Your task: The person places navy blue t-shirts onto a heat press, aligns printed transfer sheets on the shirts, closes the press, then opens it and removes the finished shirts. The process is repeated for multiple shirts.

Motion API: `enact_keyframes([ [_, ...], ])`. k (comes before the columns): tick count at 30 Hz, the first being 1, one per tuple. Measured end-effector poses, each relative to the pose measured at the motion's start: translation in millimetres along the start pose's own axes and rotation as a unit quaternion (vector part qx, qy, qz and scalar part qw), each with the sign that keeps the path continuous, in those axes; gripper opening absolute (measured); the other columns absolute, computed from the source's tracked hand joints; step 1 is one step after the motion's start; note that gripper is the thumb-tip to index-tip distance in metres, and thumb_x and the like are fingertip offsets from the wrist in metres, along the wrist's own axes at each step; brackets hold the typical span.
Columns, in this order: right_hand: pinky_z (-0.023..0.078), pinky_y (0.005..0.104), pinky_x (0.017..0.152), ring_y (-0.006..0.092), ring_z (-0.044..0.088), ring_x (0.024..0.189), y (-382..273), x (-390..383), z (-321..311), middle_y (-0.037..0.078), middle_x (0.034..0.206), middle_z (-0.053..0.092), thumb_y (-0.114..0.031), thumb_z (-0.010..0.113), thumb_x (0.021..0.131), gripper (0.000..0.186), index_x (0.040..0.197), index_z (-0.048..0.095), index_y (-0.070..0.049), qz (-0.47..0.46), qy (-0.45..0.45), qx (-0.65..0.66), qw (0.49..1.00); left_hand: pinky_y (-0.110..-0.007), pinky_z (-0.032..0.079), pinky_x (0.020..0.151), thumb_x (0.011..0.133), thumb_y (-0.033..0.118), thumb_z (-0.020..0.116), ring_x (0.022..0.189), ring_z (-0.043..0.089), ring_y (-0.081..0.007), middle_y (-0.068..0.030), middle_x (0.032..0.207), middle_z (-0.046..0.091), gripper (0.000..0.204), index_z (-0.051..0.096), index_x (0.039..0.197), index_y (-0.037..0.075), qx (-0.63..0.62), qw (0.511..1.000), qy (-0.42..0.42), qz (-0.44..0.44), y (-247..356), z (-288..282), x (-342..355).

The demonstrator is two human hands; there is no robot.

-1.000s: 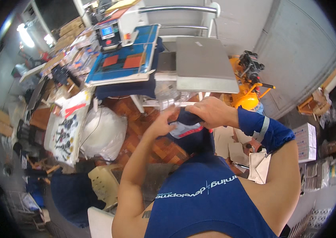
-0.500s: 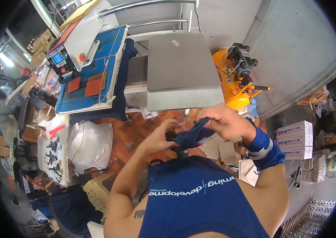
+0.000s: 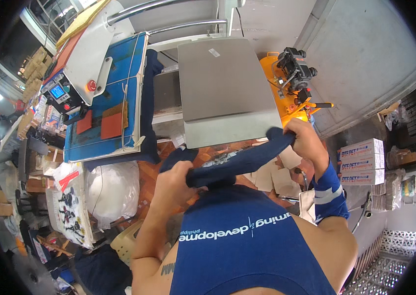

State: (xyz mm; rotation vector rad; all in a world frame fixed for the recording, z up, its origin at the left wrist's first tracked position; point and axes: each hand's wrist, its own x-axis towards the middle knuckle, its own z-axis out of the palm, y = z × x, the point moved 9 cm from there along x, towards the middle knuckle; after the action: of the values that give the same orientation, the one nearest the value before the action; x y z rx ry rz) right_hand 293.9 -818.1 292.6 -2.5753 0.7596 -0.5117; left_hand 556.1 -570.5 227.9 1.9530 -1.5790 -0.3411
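Observation:
A dark navy garment (image 3: 242,161) is stretched between my two hands, in front of my chest. My left hand (image 3: 173,179) is closed around its left end, and a loose fold hangs past the knuckles. Higher up, my right hand (image 3: 306,140) pinches the other end, so the cloth slopes upward to the right. Below the taut edge a bit of pale print shows; the garment's exact kind cannot be made out. Just beyond the cloth lies the flat grey platen (image 3: 225,83) of a heat press, its near edge close to my right hand.
To the left stands the press head with a control panel (image 3: 58,93) and a blue board (image 3: 114,73) carrying reddish pads. A yellow air compressor (image 3: 272,73) is behind the platen's right side. White boxes (image 3: 362,162) are stacked at right; a white plastic-wrapped bundle (image 3: 114,189) sits lower left.
My hands have moved apart, the left one leftward and the right one rightward. The bunched garment is now pulled out into a long band between them. The view has shifted slightly.

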Motion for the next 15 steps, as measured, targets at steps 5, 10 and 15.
enact_keyframes([
  [5, 0.052, 0.0338, 0.075, 0.0295, 0.07, 0.083, 56, -34, -13, 0.015, 0.087, 0.07, 0.017, 0.055, 0.064, 0.037, 0.093, 0.072, 0.001, 0.125, 0.136, 0.017, 0.983, -0.044, 0.055, 0.071, 0.07, -0.003, 0.075, 0.085, 0.069, -0.0356, -0.0134, 0.094, 0.067, 0.032, 0.07, 0.101, 0.003, 0.174, 0.974, 0.13, 0.064, -8, -71, 12],
  [10, 0.053, 0.0276, 0.081, 0.0145, 0.067, 0.088, 103, -44, -70, 0.006, 0.093, 0.074, 0.013, 0.054, 0.083, 0.03, 0.101, 0.076, 0.002, 0.296, 0.211, 0.138, 0.921, -0.035, 0.054, 0.078, 0.086, -0.004, 0.072, 0.085, 0.07, -0.0297, -0.0143, 0.092, 0.071, 0.011, 0.071, 0.096, 0.001, -0.048, 0.946, 0.321, 0.016, -30, -138, 24],
  [15, 0.054, 0.0308, 0.082, 0.0152, 0.069, 0.088, 104, 55, -182, 0.008, 0.094, 0.077, -0.015, 0.072, 0.094, 0.022, 0.104, 0.076, 0.003, 0.205, 0.349, -0.038, 0.914, -0.034, 0.053, 0.078, 0.091, 0.015, 0.078, 0.079, 0.067, -0.0201, -0.0103, 0.082, 0.072, 0.015, 0.073, 0.09, 0.0, 0.1, 0.885, 0.453, -0.035, -25, -226, 109],
])
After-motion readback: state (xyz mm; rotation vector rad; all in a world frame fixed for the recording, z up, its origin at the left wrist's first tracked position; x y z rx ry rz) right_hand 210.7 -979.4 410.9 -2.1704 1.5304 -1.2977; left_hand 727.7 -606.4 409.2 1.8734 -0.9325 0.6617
